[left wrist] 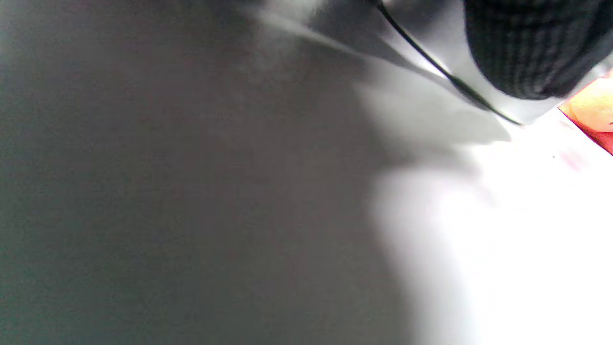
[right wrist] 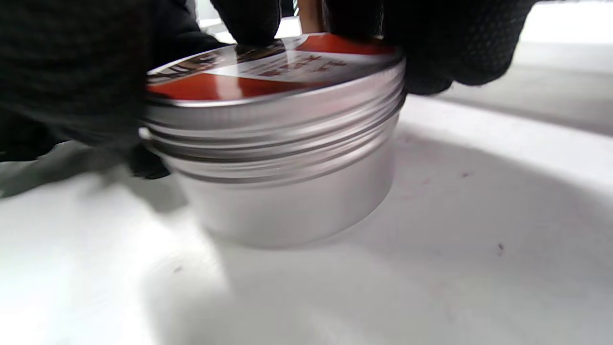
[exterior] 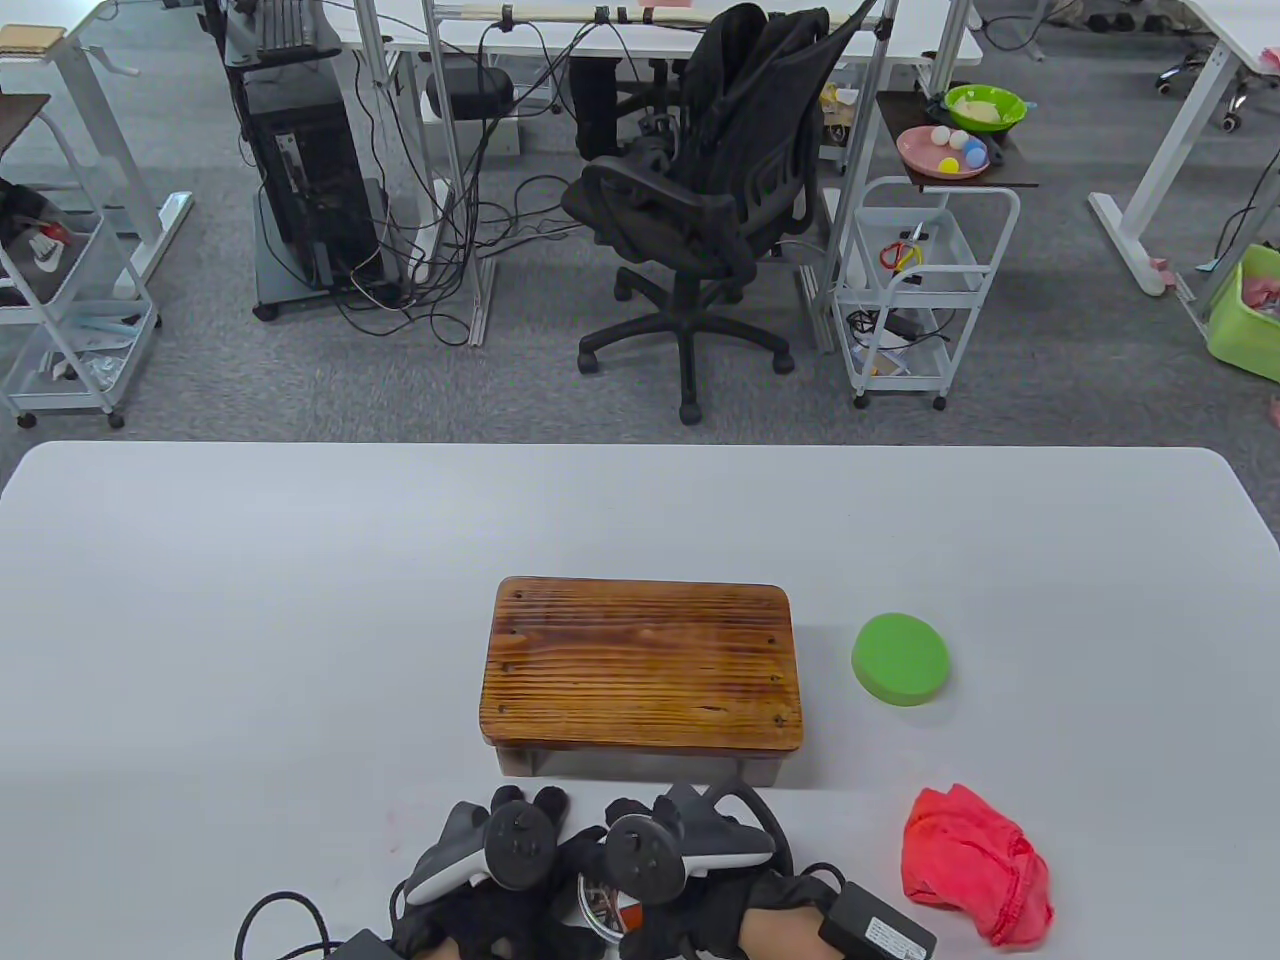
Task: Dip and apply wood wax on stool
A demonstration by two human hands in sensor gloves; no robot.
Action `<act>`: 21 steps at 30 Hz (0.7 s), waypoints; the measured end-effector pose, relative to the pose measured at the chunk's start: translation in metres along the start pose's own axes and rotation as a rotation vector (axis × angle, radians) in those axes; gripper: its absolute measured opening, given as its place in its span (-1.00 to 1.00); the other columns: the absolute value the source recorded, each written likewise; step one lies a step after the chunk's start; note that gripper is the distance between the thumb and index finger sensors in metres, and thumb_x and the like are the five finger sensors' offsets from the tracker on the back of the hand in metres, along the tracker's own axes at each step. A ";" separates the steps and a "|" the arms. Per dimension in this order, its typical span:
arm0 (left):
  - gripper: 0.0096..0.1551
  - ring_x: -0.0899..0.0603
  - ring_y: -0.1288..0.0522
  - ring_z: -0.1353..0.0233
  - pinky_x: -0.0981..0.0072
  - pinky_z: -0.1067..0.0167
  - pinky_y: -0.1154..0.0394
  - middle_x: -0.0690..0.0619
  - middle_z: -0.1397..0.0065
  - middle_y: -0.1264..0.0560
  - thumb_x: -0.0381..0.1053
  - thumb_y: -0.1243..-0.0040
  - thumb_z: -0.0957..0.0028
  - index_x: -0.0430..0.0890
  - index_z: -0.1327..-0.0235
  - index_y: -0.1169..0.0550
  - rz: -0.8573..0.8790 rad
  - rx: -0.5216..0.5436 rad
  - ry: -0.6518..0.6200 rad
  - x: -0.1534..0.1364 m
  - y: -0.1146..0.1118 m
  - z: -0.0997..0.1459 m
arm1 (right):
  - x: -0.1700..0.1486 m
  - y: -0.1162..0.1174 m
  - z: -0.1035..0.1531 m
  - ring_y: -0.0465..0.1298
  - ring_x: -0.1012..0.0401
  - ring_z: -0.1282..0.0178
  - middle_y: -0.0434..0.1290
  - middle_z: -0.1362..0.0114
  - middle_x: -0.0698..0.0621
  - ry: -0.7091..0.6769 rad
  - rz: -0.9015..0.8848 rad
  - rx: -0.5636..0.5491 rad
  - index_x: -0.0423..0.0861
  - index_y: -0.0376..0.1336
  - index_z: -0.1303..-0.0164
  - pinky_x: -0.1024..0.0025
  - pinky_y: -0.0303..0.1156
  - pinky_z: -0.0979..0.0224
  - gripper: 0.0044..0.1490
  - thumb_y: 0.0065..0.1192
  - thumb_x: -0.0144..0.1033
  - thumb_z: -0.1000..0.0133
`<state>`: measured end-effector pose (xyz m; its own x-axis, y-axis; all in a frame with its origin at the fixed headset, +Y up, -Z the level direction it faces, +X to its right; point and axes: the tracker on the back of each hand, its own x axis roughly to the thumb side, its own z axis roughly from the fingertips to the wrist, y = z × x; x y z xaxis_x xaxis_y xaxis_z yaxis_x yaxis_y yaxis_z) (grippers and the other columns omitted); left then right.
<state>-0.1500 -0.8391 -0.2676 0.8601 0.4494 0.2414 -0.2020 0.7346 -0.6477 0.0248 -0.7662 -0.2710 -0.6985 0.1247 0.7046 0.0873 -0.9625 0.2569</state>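
At the bottom centre of the table view, the left hand (exterior: 490,870) and the right hand (exterior: 700,870) are close together over a round metal tin (right wrist: 282,143). From the right wrist view, gloved fingers (right wrist: 421,48) curl around its lid (right wrist: 273,72), which has a red and white label; the tin stands on the white table (exterior: 250,620). Just above the hands is the wooden stool (exterior: 642,665). To its right lies a green round sponge (exterior: 900,659), and lower right a red cloth (exterior: 975,862).
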 end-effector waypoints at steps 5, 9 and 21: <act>0.02 -0.41 0.70 -0.49 -0.55 -0.20 0.60 0.02 -0.67 0.58 0.56 -0.20 -0.03 0.39 -0.53 0.10 0.003 0.001 0.002 0.000 0.000 0.000 | 0.003 0.006 0.005 0.56 -0.06 -0.07 0.32 -0.44 -0.09 0.156 -0.015 -0.081 0.12 0.20 -0.39 0.43 0.61 0.00 -0.02 0.42 0.42 0.15; 0.04 -0.40 0.70 -0.49 -0.55 -0.21 0.60 0.02 -0.67 0.57 0.56 -0.21 -0.02 0.36 -0.54 0.10 0.008 0.003 0.005 -0.001 0.000 0.000 | 0.005 0.006 0.005 0.59 -0.05 -0.01 0.31 -0.44 -0.12 0.213 -0.028 -0.075 0.05 0.18 -0.41 0.42 0.63 0.05 0.02 0.38 0.43 0.12; 0.02 -0.40 0.70 -0.49 -0.55 -0.20 0.60 0.02 -0.67 0.57 0.55 -0.21 -0.03 0.38 -0.53 0.09 0.010 0.004 0.006 -0.001 0.001 0.000 | -0.014 -0.009 -0.010 0.09 -0.02 -0.70 -0.03 -0.67 0.19 -0.161 -0.042 0.262 0.29 0.13 -0.36 -0.09 0.24 -0.62 -0.08 0.70 -0.03 0.10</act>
<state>-0.1513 -0.8391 -0.2680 0.8609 0.4534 0.2308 -0.2121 0.7322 -0.6472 0.0266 -0.7618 -0.2904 -0.5854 0.2197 0.7804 0.2554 -0.8636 0.4347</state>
